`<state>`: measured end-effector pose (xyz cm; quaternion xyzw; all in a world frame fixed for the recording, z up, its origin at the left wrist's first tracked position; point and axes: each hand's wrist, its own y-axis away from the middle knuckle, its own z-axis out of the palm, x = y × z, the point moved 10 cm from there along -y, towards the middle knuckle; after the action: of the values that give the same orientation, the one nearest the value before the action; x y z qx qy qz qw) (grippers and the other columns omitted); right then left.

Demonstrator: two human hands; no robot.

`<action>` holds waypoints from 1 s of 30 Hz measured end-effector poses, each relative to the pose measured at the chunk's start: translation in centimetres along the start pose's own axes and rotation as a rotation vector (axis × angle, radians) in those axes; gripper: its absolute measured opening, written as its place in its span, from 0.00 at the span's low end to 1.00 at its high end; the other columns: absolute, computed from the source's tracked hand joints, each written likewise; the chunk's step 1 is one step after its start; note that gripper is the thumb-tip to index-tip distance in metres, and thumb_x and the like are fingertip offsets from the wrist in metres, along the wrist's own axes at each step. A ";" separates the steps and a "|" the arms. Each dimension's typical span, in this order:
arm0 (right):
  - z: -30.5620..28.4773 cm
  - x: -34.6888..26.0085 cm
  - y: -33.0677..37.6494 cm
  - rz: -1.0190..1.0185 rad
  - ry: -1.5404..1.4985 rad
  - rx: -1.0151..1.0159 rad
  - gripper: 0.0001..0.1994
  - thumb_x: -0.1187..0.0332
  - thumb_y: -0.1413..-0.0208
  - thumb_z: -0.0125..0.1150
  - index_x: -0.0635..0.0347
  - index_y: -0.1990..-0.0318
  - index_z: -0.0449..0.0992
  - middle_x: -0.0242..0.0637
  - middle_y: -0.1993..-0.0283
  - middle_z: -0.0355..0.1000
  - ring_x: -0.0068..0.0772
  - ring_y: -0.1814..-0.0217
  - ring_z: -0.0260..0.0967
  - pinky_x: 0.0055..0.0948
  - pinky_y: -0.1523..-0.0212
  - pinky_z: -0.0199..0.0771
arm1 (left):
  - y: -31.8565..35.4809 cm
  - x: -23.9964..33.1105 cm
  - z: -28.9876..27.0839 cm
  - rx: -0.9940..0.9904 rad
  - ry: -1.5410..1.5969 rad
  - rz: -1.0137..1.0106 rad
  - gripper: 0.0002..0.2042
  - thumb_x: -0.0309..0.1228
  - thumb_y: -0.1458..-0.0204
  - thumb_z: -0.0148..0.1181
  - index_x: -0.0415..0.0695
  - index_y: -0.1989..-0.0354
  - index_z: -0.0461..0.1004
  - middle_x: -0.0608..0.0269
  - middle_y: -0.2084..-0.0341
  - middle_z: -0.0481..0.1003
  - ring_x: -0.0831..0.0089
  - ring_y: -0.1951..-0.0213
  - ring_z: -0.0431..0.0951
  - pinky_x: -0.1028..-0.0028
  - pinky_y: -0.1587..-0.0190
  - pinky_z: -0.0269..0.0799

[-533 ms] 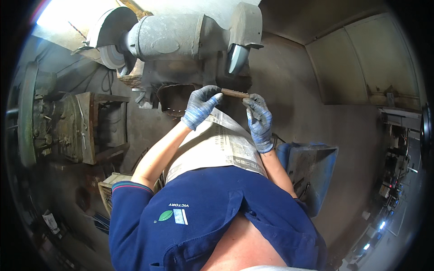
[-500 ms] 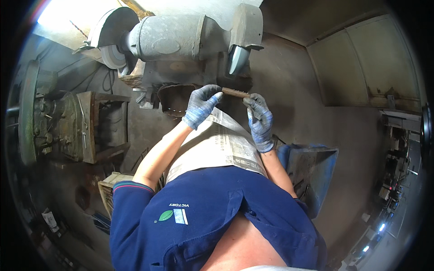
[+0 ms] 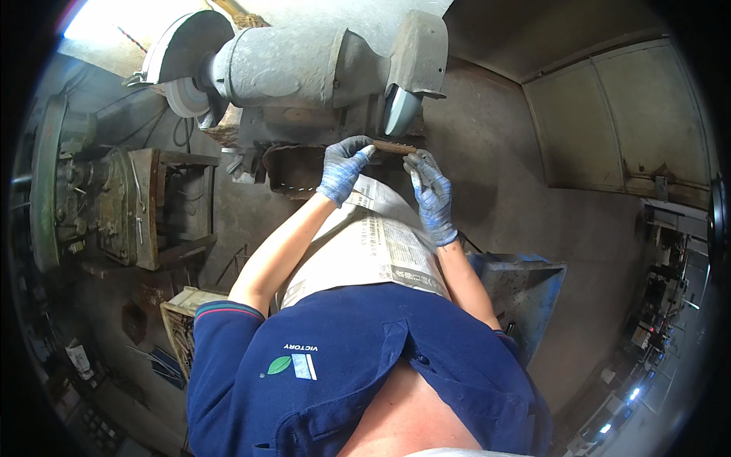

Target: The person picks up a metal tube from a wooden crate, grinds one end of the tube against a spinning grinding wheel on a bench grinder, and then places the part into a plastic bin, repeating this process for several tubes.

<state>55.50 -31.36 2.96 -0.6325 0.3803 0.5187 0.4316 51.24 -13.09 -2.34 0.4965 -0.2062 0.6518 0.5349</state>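
Holding a brown bar [image 3: 394,147] near the right grinding wheel [image 3: 402,113], I pinch its ends with left hand [image 3: 344,167] and right hand [image 3: 432,194]; I judge a level grip, clear of the wheel, safest.

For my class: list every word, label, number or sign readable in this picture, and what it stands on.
Wording withheld; places only.
Navy-blue cloth shirt: one short white word, upside down, above a green-leaf emblem.
White printed newspaper sheet: larger characters near the shirt, unclear; body print too small to read.
Grey metal bench grinder: nothing readable.
Narrow brown bar: nothing readable.
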 end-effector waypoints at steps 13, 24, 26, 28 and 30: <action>-2.2 2.8 -0.9 0.060 -0.025 0.079 0.11 0.78 0.48 0.57 0.65 0.56 0.76 0.38 0.55 0.74 0.26 0.52 0.70 0.24 0.49 0.67 | -2.1 -3.5 1.5 0.073 0.095 0.007 0.06 0.22 0.49 0.58 0.35 0.63 0.76 0.64 0.71 0.77 0.80 0.70 0.74 0.79 0.63 0.72; 3.1 3.8 -1.8 0.069 -0.080 -0.066 0.11 0.78 0.43 0.50 0.69 0.54 0.73 0.40 0.54 0.72 0.30 0.52 0.70 0.28 0.47 0.69 | -2.9 -2.9 -4.1 0.185 0.000 -0.022 0.05 0.22 0.48 0.57 0.36 0.64 0.74 0.61 0.71 0.76 0.74 0.72 0.76 0.73 0.67 0.78; 3.5 3.6 -2.0 0.073 -0.092 -0.043 0.10 0.78 0.46 0.55 0.66 0.57 0.76 0.38 0.57 0.74 0.26 0.55 0.71 0.23 0.52 0.69 | -3.2 -2.8 -4.9 0.179 -0.007 0.037 0.05 0.23 0.48 0.57 0.36 0.64 0.73 0.60 0.71 0.76 0.73 0.73 0.77 0.71 0.69 0.79; 3.6 3.1 -2.2 0.062 -0.075 -0.038 0.09 0.77 0.47 0.58 0.64 0.58 0.77 0.37 0.59 0.75 0.24 0.56 0.72 0.21 0.55 0.70 | -3.1 -3.4 -5.4 0.181 0.033 0.021 0.05 0.23 0.48 0.57 0.36 0.64 0.73 0.60 0.71 0.76 0.72 0.73 0.77 0.70 0.69 0.79; 3.2 3.8 -2.1 0.070 -0.095 -0.065 0.10 0.76 0.44 0.53 0.67 0.56 0.75 0.40 0.56 0.74 0.28 0.54 0.71 0.25 0.50 0.70 | -3.3 -3.9 -5.2 0.198 0.070 0.025 0.05 0.23 0.48 0.57 0.36 0.64 0.74 0.61 0.72 0.76 0.74 0.74 0.76 0.73 0.71 0.78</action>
<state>57.08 -27.74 -0.73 -0.6074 0.3642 0.5749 0.4099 51.73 -9.69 -8.82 0.5212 -0.1285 0.6925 0.4819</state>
